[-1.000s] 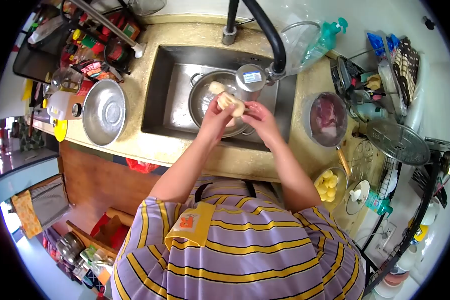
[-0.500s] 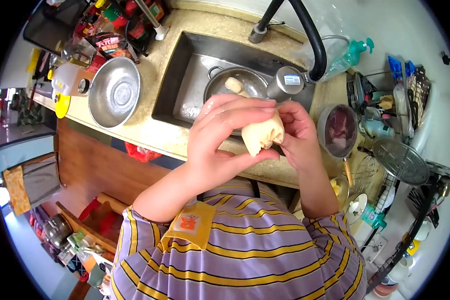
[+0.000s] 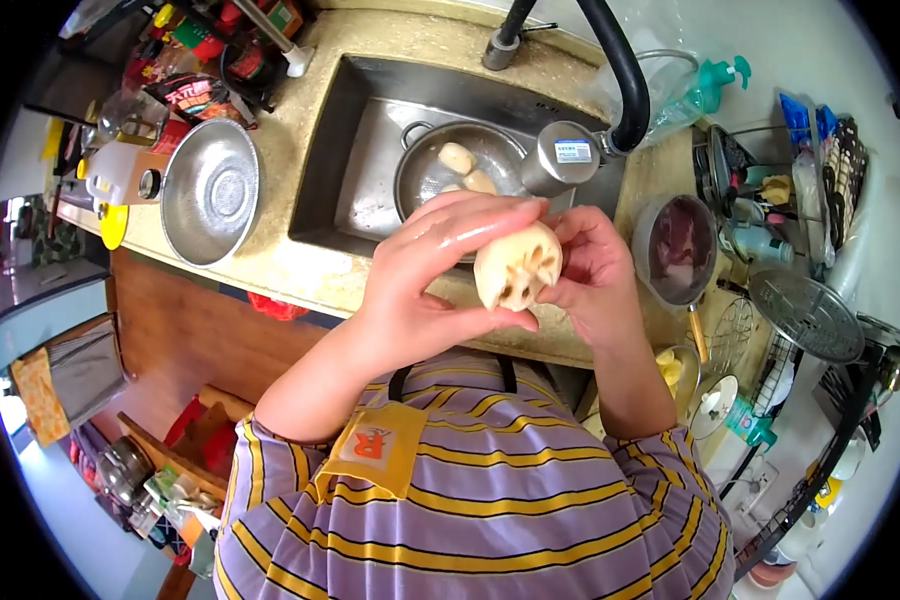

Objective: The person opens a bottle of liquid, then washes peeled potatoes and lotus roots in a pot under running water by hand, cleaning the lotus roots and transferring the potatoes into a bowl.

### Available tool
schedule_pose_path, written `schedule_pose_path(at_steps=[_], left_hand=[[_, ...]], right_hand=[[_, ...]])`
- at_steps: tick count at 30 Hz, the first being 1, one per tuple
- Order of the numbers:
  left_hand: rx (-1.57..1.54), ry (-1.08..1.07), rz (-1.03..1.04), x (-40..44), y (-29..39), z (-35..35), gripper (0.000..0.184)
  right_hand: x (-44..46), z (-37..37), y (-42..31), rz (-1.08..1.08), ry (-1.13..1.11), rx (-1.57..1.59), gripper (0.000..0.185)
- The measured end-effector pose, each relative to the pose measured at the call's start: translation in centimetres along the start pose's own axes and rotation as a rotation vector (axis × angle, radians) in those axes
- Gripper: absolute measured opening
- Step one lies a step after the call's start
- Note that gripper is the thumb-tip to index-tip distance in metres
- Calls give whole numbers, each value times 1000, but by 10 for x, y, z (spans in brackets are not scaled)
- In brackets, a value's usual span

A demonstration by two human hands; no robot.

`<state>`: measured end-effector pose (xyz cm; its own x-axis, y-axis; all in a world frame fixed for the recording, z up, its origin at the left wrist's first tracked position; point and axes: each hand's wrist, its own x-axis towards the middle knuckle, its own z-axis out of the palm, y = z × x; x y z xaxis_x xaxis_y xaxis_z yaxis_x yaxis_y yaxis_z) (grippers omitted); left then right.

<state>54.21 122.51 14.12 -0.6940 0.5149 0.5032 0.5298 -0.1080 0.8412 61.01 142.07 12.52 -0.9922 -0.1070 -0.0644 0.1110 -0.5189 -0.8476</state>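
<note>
Between both hands, close to the camera, is a pale peeled lotus root piece [image 3: 518, 266], its cut end with holes turned up toward me. My left hand [image 3: 430, 260] wraps it from the left, fingers over the top and thumb below. From the right, my right hand [image 3: 596, 272] grips its edge with bent fingers. Behind them a metal pan [image 3: 416, 178] stands in the sink [image 3: 322, 190], with more pale pieces [image 3: 457, 157] in it. The faucet head [image 3: 562, 156] hangs over the pan's right side.
A metal bowl [image 3: 210, 192] sits on the counter left of the sink. To the right are a bowl of raw meat [image 3: 678, 248], a pan of yellow pieces [image 3: 670, 368], a round strainer [image 3: 806, 314] and a green spray bottle [image 3: 708, 88]. Bottles and packets crowd the back left.
The lotus root piece has come up from over the pan toward the camera, held in both hands, and its holed end now faces me. The view has shifted.
</note>
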Motion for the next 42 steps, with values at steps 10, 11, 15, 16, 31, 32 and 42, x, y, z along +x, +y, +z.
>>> schedule_pose_path(at_steps=[10,11,15,16,31,32,42], left_hand=[[29,-44,95,15,-8,11,73],[23,-43,89,15,-8,13,72],[-69,-64,-65,3,-24,20,63],[-140,-43,-131,-6,-37,26,61],[-378,-187,-592,-37,-193,86,53],[-357,-247,-623,-38,-201,88,57],[-267,-253,-640,-41,-227,100,44]], right_hand=[[1,-20,-3,-47,-47,-5,48],[1,-22,-2,-42,-39,-8,48],[1,-35,11,76,23,-15,46],[1,-40,16,129,46,-19,45],[21,-142,125,328,421,-198,53],[22,-146,126,316,396,-235,50],[22,-144,126,265,499,-191,48]])
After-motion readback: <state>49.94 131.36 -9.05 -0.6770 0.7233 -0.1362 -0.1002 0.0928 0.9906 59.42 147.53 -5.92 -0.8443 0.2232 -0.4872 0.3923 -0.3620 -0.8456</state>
